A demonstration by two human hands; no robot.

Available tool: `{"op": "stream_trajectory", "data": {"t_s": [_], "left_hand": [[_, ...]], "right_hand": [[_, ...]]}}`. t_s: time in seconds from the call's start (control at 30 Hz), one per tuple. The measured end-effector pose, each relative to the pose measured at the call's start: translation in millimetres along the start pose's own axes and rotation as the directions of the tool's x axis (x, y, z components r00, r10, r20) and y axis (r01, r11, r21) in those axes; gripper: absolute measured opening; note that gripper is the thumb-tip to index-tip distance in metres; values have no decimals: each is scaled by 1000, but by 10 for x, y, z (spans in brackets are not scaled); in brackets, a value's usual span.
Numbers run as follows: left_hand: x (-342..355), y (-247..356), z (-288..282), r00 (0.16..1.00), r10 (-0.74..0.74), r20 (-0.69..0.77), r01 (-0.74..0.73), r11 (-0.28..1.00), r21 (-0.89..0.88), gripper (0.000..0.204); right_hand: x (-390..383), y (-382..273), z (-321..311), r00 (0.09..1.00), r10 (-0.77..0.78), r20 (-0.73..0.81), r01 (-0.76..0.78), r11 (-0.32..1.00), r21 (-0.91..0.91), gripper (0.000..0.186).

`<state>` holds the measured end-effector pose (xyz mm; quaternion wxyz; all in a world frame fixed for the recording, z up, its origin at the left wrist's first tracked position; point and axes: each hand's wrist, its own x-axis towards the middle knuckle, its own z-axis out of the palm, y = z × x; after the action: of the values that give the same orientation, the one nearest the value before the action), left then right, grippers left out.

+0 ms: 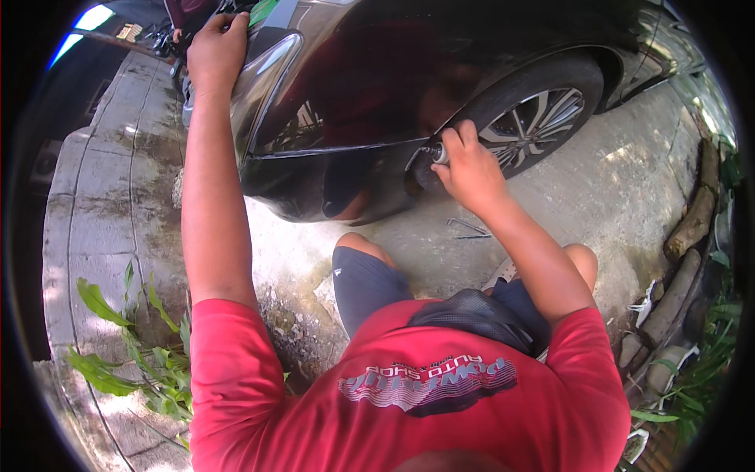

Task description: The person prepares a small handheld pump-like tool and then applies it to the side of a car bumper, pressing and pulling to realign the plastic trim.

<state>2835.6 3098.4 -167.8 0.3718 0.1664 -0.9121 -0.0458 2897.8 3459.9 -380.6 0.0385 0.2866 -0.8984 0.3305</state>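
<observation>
My left hand (216,51) grips the upper front edge of the dark car (370,55), beside a green object (261,12) and above the chrome-trimmed lamp (267,79). My right hand (472,169) holds a small silver-and-black tool (437,153) with a bent metal end, at the lower bumper corner just ahead of the front wheel (523,126). My fingers partly hide the tool, so its exact kind is unclear. A thin seam runs along the bumper toward that hand.
Thin metal tools (468,230) lie on the concrete (621,181) below the wheel. Logs (692,212) and plants line the right side. Leafy plants (106,370) grow by the paving (94,197) at left. Part of another person (179,16) shows at top left.
</observation>
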Motion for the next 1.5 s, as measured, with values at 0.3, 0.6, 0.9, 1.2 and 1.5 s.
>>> {"op": "stream_trajectory", "data": {"t_s": [0.3,0.6,0.9,1.2,1.5], "left_hand": [[-61,170,-52,998,-54,34,55,998,-11,44],[-48,145,-46,997,-65,47,66,998,-18,43],[-41,102,-71,998,-53,39,53,999,6,44],[-26,110,-45,998,-36,46,35,999,10,43],[-7,59,9,1000,-4,16,5,1000,-8,44]], "right_hand": [[66,2,11,996,-10,-90,12,1000,23,38],[20,64,54,991,-78,-113,75,997,-25,40],[-39,12,29,988,-94,-119,96,995,16,40],[16,-15,-1,998,-7,-57,6,1000,-19,40],[3,99,73,994,-75,-83,77,997,13,50]]}}
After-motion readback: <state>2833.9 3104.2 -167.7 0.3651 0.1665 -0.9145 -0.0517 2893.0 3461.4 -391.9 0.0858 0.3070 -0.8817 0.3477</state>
